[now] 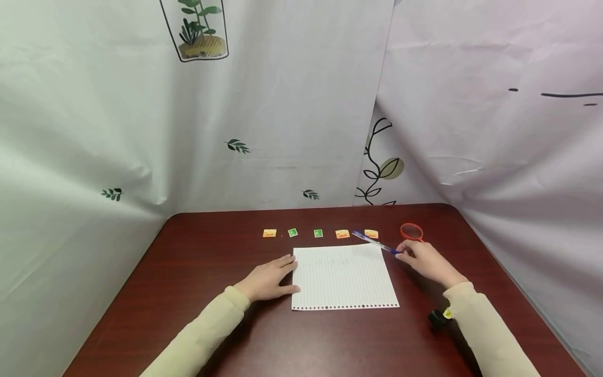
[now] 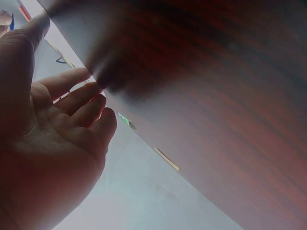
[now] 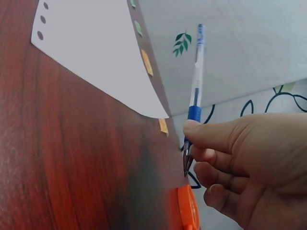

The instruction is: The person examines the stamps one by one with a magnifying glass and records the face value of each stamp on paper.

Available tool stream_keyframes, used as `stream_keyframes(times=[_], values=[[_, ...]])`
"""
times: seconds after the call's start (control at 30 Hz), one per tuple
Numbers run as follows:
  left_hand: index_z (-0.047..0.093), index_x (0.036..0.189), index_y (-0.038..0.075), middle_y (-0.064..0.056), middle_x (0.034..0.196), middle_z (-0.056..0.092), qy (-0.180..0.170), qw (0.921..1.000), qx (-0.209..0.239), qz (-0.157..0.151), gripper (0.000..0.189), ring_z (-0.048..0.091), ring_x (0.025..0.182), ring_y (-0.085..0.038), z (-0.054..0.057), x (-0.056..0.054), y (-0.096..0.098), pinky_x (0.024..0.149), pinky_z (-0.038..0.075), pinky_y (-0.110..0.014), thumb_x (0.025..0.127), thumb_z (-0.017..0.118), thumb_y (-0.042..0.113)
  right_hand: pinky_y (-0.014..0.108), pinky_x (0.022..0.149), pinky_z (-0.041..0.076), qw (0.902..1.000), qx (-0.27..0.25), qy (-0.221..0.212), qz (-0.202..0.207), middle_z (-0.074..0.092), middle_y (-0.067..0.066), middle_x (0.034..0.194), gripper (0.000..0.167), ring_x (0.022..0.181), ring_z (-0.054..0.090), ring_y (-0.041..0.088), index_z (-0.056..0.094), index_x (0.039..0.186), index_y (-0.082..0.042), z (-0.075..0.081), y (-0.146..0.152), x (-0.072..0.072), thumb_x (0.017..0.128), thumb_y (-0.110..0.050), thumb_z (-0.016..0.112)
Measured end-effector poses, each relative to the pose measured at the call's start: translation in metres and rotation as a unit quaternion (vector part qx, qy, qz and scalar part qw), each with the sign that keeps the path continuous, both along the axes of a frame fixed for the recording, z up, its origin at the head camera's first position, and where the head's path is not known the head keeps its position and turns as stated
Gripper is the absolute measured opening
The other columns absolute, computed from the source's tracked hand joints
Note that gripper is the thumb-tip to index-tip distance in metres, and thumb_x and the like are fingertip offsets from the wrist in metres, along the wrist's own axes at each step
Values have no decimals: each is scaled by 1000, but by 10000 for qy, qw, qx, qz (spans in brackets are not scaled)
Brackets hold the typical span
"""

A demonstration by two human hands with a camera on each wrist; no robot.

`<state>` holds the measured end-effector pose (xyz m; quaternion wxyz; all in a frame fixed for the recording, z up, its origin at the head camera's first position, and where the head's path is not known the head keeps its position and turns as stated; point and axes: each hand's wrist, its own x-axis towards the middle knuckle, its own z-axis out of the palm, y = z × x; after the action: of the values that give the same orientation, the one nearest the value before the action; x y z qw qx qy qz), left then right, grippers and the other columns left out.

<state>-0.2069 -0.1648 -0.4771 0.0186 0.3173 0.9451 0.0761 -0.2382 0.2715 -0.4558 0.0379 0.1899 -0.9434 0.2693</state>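
A lined sheet of paper with punched holes along its near edge lies mid-table, bearing faint handwriting near the top. My left hand rests at the sheet's left edge, fingers and thumb extended onto its margin. Between thumb and fingers, my right hand pinches a clear pen with a blue grip, just right of the sheet's far corner. Its metal tip points down past my fingertips in the right wrist view, while the blue end reaches over the paper in the head view.
Several small stamps, orange ones and green ones, lie in a row beyond the paper. A red-rimmed magnifying glass is at the back right. Beside my right sleeve sits a small black object with a yellow part.
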Motion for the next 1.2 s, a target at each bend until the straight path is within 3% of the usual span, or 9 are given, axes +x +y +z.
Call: stream_keyframes(times=[0.27,0.6,0.93,1.2], values=[[53,146,2,-16,154,45,-66,10000,6,14,73,43,142,-28,-1,1,0,104,46,-46,94,65,52,28,63,43,9985,-395,379,-62,57,-2,77,16,68,51,12,66,105,-1,1,-4,1,96,-13,70],[52,146,2,-16,154,44,-157,9999,34,51,72,44,142,-27,-1,3,1,104,47,-45,94,66,51,34,73,52,9951,-798,431,-401,69,9,99,26,84,62,19,60,116,2,2,-9,4,102,-19,62],[50,148,4,-15,156,43,-227,9996,4,166,74,42,143,-27,-1,3,1,105,46,-45,94,65,52,20,63,47,9870,-1311,814,-458,66,4,87,17,74,58,10,62,107,-2,6,-20,6,99,-17,66],[49,149,4,-15,157,41,-330,9993,51,156,75,40,144,-27,1,2,0,105,46,-45,94,66,52,24,56,50,9844,-1551,612,-558,66,2,77,9,64,59,8,61,100,-7,8,-24,6,92,-6,64]])
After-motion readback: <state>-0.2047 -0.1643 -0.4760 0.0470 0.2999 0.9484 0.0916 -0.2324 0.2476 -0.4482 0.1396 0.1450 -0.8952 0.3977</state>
